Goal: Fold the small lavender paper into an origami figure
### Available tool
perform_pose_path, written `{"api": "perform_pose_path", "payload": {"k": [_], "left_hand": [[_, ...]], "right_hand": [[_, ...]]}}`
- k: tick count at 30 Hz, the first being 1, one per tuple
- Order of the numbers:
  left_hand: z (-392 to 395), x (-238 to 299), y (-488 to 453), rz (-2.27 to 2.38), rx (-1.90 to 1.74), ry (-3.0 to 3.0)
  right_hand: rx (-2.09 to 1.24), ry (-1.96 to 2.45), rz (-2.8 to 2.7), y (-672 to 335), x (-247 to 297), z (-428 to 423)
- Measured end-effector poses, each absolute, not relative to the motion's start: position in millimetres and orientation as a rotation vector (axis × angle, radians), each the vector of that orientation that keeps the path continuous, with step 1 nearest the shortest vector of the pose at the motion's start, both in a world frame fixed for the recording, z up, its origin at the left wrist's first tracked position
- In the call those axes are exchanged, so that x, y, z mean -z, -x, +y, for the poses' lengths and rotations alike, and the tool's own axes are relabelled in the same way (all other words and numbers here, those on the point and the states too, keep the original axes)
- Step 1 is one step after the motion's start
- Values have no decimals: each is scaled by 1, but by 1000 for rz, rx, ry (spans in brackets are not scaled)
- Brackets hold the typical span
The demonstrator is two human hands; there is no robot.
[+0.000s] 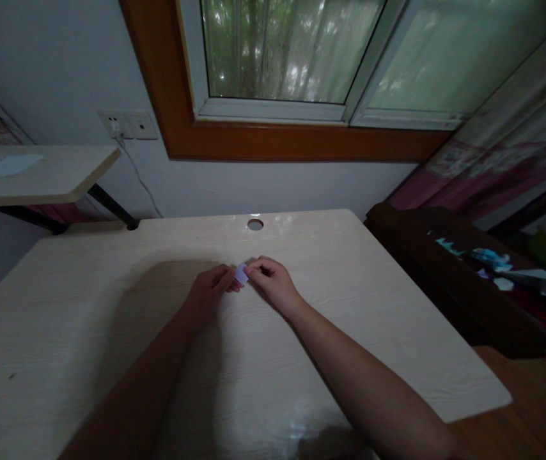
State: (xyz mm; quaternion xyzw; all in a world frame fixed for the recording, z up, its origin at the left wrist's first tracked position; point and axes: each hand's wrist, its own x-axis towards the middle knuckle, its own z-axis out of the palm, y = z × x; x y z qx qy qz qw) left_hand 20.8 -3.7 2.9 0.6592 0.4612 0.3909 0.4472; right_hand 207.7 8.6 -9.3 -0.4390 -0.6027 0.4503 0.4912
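A small pale lavender piece, which looks like folded paper [241, 274], is held between my two hands just above the middle of the desk. My left hand [210, 287] pinches its left side between thumb and fingers, with some fingertips showing beneath it. On the other side, my right hand [273, 279] grips the right edge with thumb and index finger, the remaining fingers curled. Fine folds in the piece are too small to make out.
The light wood-grain desk [350, 332] has a round cable hole [255, 224] near its back edge. A raised shelf [62, 172] on black legs stands at the left. A cord [141, 179] hangs from the wall socket [116, 124]. Dark brown furniture [426, 275] with clutter is at the right.
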Motion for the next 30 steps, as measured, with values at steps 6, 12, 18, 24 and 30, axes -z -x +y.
{"api": "perform_pose_path", "payload": {"k": [6, 12, 18, 24, 30], "left_hand": [[-3, -3, -21, 1228, -859, -1684], [-4, -6, -22, 1253, -831, -1672], [-2, -5, -22, 1157, -960, -1529], [1, -4, -20, 1161, -1043, -1469], [1, -3, -19, 1181, -1063, -1438]], "right_hand": [[-1112, 1040, -1439, -207, 8, 9], [-1138, 1023, -1429, -208, 9, 8], [-1116, 1073, -1428, -209, 7, 7], [-1112, 1084, -1427, -208, 5, 7], [-1136, 1090, -1406, -207, 4, 6]]}}
